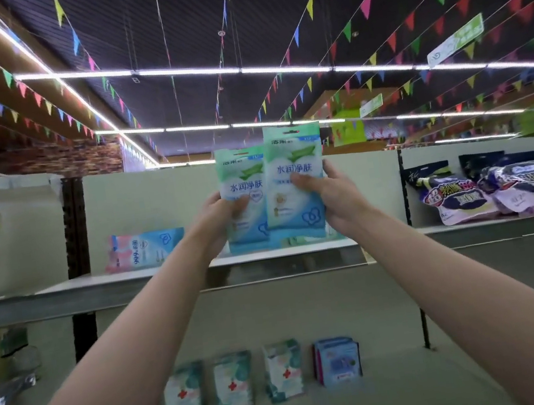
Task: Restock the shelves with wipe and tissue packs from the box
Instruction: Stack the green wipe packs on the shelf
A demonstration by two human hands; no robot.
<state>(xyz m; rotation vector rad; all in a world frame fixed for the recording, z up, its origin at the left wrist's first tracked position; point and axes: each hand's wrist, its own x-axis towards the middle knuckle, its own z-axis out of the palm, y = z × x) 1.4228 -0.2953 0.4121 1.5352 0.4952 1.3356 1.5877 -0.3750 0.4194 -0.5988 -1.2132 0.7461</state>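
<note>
1. Both arms raised to the upper shelf (131, 275). Left hand (217, 217) holds the left wipe pack (243, 185), thumb curled on its front; right hand (330, 194) holds the right wipe pack (296, 177) the same way. Neither grip is loose.
2. Packs upright, side by side; right pack overlaps the left one's edge. Lower ends are at or just above the shelf, in front of the back panel. Contact with the shelf: cannot tell.
3. Risk (judgement): soft, tall packs may flop forward on release if not leaned on the panel.
4. Risk: overlapping edges could drag one pack when the other is let go.
5. Pink-blue pack (146, 248) lies well left; tissue packs (232, 382) on the lower shelf.
</note>
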